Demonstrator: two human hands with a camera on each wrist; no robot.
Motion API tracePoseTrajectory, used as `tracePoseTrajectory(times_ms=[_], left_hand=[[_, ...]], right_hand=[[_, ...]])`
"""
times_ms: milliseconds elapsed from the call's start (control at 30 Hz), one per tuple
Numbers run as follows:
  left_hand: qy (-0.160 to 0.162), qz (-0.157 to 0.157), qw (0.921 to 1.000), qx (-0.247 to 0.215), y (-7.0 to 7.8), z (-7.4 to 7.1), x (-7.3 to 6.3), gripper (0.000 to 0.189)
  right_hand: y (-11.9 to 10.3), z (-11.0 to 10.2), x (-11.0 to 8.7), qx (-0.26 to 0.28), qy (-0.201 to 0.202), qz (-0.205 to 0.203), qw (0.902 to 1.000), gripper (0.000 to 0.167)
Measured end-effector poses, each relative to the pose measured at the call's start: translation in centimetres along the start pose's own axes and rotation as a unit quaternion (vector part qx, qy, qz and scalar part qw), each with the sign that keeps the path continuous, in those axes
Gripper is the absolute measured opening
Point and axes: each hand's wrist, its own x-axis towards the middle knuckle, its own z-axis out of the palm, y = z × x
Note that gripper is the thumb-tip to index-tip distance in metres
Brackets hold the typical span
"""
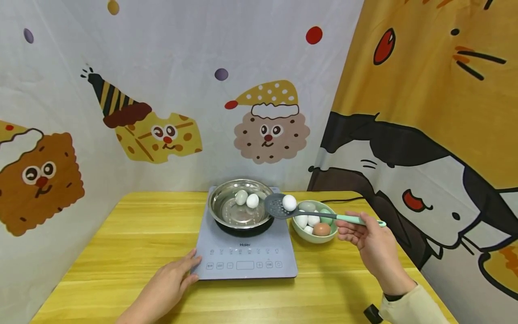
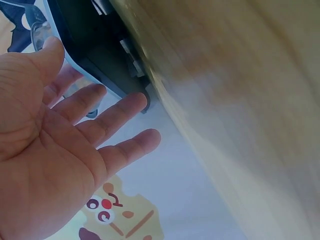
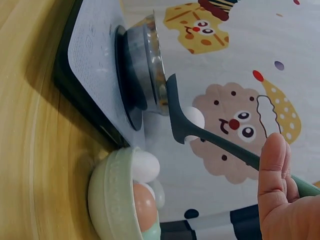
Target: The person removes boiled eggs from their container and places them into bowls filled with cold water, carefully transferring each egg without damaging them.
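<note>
My right hand (image 1: 376, 245) grips the mint handle of a grey slotted spoon (image 1: 276, 208). On the spoon's head lies a white egg (image 1: 289, 203), held level between the bowl and the pan's right rim. Two more eggs (image 1: 252, 200) sit inside the steel pan (image 1: 214, 211), which stands on an induction cooker (image 1: 247, 258). Fingers spread, my left hand (image 1: 167, 281) touches the cooker's front left edge. The left wrist view shows that palm (image 2: 65, 130) beside the cooker's dark underside. Below the spoon's handle, a pale green bowl (image 1: 313, 237) holds several eggs, one of them brown (image 1: 322, 229).
A wooden table (image 1: 129, 238) carries everything. Behind it hangs a cloth (image 1: 174, 81) printed with cartoon figures. A black cord (image 1: 344, 199) runs along the table's back right, and a small black object (image 1: 372, 313) lies near my right sleeve (image 1: 413, 308).
</note>
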Motion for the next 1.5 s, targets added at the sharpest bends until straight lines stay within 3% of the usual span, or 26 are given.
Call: tracePoseTrajectory(times_ms=[433,900,1233,1500], left_hand=[[0.005,0.001,1.0,0.002,-0.2,0.1,-0.2,0.047],[0.001,-0.002,1.0,0.004,-0.1,0.1,-0.2,0.047],[0.003,0.0,1.0,0.003,0.0,0.0,-0.2,0.047],[-0.003,-0.004,1.0,0.002,0.1,0.0,0.0,0.047]], right_hand=[[-1.3,-3.4,-0.5,0.011,0.073,-0.014,0.9972,0.039],[-1.4,-6.9,-1.3,0.034,0.177,-0.014,0.9836,0.033],[-0.4,-6.4,-1.4,-0.061,0.21,-0.053,0.9743,0.036],[0.0,-5.8,-1.9,-0.14,0.21,-0.063,0.9655,0.045]])
